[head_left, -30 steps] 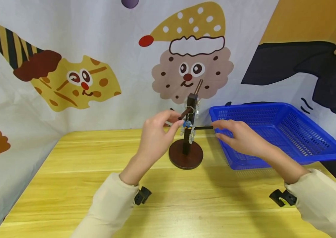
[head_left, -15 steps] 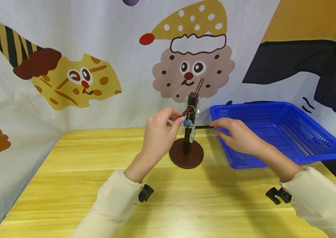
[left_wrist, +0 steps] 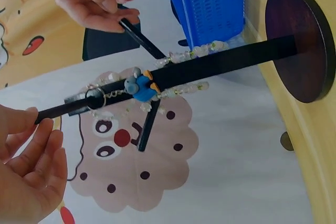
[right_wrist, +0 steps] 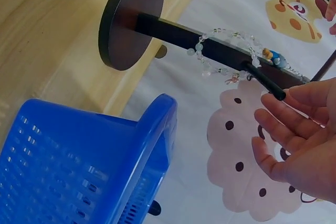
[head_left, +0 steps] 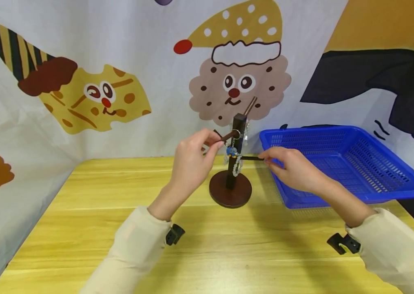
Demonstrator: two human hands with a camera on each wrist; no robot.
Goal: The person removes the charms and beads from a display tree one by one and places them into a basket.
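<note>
A dark brown jewelry stand (head_left: 230,179) with a round base (head_left: 225,200) stands upright on the table. My left hand (head_left: 192,159) pinches the tip of its front peg (left_wrist: 60,109) between thumb and fingers. From that peg hangs a keychain with a blue figure (head_left: 231,152), its metal ring (left_wrist: 100,98) around the peg close to the post. At the right, my right hand (head_left: 295,167) holds the end of the side peg (right_wrist: 268,83) with its fingertips. A clear beaded bracelet (right_wrist: 198,46) loops over this side peg, and more pale beads (left_wrist: 197,86) hang along the post.
Behind my right hand stands a blue perforated plastic basket (head_left: 298,201), close to the stand. The light wooden table (head_left: 229,253) spreads in front. A printed cartoon cloth (head_left: 162,130) hangs behind the table.
My right fingertips have come onto the end of the side peg. The stand's top peg leans further right, and the front peg is turned slightly. My left hand keeps to the front peg.
</note>
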